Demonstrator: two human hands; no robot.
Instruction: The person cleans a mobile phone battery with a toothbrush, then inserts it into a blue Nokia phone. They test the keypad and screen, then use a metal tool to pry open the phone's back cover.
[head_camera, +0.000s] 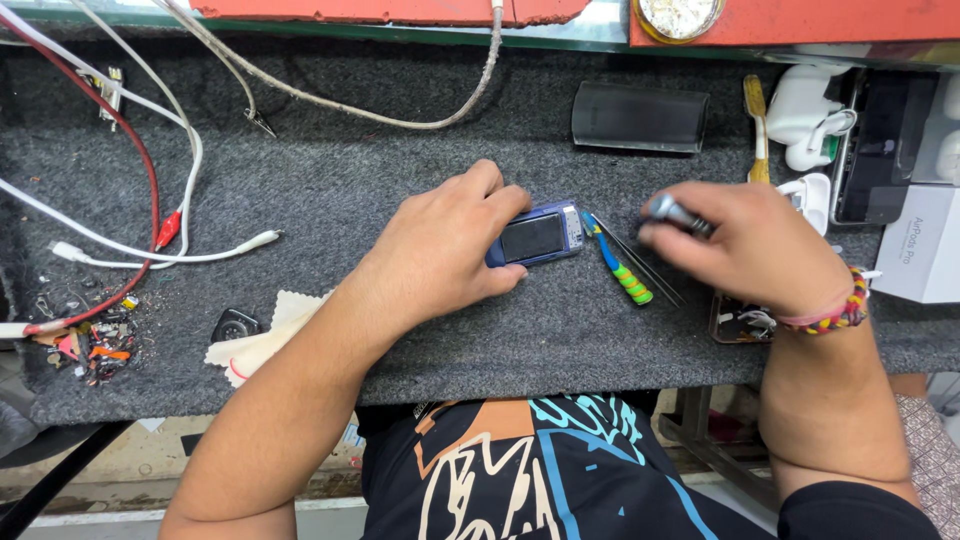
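Black printed t-shirt; beaded bracelet on right wrist; bare forearms.

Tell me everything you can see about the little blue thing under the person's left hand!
The small blue device is a flat, rectangular gadget with a dark screen filling most of its top and a pale end piece on its right. It looks like plastic or metal with a glass face. It lies flat on the grey felt mat, slightly tilted. The left hand covers its left end, fingers gripping its edges. A small screwdriver lies just to its right, apart from it.
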